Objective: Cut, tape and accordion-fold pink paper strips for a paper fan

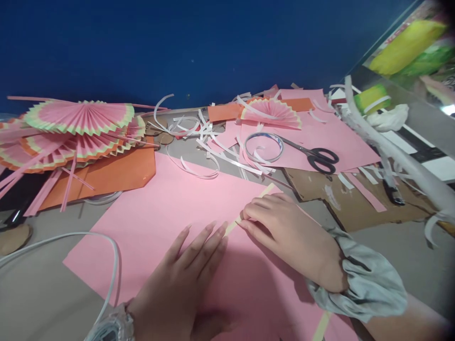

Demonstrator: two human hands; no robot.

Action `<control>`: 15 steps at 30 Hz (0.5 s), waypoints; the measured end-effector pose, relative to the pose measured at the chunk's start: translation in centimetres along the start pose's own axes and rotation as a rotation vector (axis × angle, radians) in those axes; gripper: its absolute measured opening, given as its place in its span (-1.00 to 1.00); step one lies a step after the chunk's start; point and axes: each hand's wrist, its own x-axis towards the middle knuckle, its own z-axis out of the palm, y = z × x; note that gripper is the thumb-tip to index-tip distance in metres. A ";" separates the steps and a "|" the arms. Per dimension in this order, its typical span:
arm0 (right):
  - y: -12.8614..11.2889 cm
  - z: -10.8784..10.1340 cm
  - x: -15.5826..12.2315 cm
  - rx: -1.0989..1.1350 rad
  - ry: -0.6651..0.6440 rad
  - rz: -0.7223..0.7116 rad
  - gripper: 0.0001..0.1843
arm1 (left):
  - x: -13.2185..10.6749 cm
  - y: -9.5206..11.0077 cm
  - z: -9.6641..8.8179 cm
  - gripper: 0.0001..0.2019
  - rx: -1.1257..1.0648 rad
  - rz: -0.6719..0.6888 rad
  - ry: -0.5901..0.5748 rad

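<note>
A large sheet of pink paper (149, 232) lies flat in front of me. Across it runs a narrow pale yellow strip (232, 226), slanting up to the right, with another pale yellow strip (322, 327) at the bottom right of the sheet. My left hand (192, 270) rests flat on the paper, fingers stretched out, its fingertips at the strip's lower end. The fingers of my right hand (270, 220) are bent and pressed together on the yellow strip, thumb and forefinger pinching at it. Part of the strip is hidden beneath that hand.
Pink pleated paper fans (80, 118) are piled on orange paper (121, 170) at the left. Black-handled scissors (322, 158) and a tape roll (263, 147) lie behind the sheet among white paper offcuts (213, 147). A white cable (115, 255) curves at the left; cardboard (355, 203) is at the right.
</note>
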 end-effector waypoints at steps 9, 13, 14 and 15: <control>-0.1 0.3 0.3 -0.046 -0.026 -0.007 -0.83 | 0.1 0.0 0.2 -0.25 0.009 0.002 0.033; -0.1 0.3 0.3 -0.064 -0.018 -0.009 -0.81 | 0.1 -0.1 0.2 -0.25 0.007 0.022 0.015; -0.1 0.3 0.3 -0.064 -0.017 -0.008 -0.80 | 0.1 -0.1 0.2 -0.25 0.007 0.024 0.014; -0.1 0.3 0.3 -0.062 -0.021 -0.007 -0.80 | 0.1 -0.1 0.1 -0.24 0.009 0.014 0.014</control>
